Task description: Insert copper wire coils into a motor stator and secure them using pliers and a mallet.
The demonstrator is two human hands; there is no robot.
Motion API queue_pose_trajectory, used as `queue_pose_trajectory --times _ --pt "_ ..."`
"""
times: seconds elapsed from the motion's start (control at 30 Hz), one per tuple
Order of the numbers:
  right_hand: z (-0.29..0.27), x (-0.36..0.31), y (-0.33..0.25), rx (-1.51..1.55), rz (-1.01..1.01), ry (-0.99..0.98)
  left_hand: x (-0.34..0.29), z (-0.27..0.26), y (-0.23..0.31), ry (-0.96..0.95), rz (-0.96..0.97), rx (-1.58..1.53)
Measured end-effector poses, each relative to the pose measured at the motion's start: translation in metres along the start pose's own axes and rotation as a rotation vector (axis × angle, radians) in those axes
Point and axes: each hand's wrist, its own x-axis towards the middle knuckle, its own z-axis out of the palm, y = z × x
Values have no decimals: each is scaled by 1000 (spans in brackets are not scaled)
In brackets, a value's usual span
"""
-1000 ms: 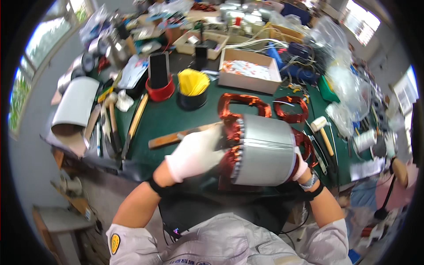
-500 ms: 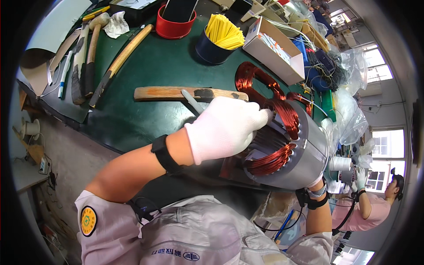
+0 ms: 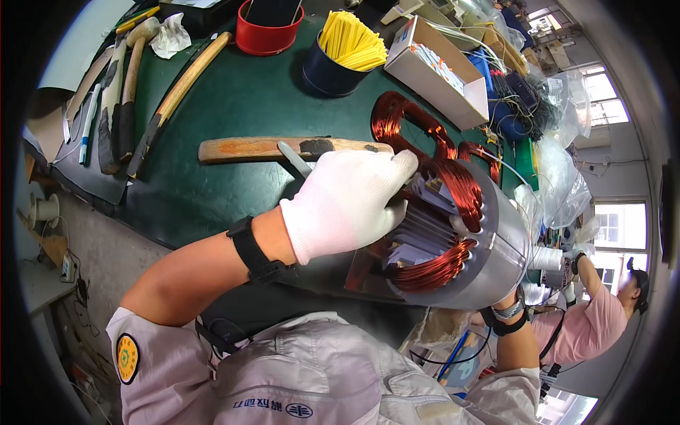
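Note:
A grey metal stator [image 3: 506, 237] lies on its side in front of me, with copper coils [image 3: 433, 270] looping out of its near end and slots lined with pale paper. At the coil end, my left hand [image 3: 347, 197], in a white glove, has its fingers curled. A grey flat tool [image 3: 294, 159] with a rounded end sticks out behind this hand; its other end is hidden. My right hand [image 3: 511, 299] reaches to the stator's far end, mostly hidden behind it. A wooden bar [image 3: 258, 149] with a dark patch lies just beyond my left hand.
More copper coils [image 3: 392, 122] rest behind the stator. Farther back stand a navy tub [image 3: 331, 76] of yellow strips, a red tub [image 3: 268, 35] and a white box [image 3: 453, 78]. Hammers [image 3: 129, 99] lie at the left. A co-worker [image 3: 588, 319] works at the right.
My left hand has drawn slightly left and back from the coils, exposing more of the slots. The view has shifted a little. The co-worker's arms have moved.

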Motion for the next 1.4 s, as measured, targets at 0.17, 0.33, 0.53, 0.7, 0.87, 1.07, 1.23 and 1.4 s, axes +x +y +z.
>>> queue_pose_trajectory --times 0.17,0.33,0.53,0.7,0.87,1.07,1.23,1.4 --pt "11 10 -9 -38 -30 -1 3 5 3 5 25 68" --pt "15 12 -16 -72 -66 7 2 7 2 5 68 65" --pt "38 8 -18 -107 -108 52 1 4 -2 -83 -122 -163" --pt "38 8 -17 -126 -137 73 1 5 -2 -130 -161 -235" --pt "39 -1 -12 -143 -175 72 -1 11 -5 -65 -148 -279" --pt "30 -7 -10 -168 -211 75 1 12 -6 -81 -119 -251" --pt "35 -13 -11 -194 -241 77 4 6 -4 -103 -84 -166" --pt "33 -6 -17 -225 -253 65 4 8 3 -15 71 55"
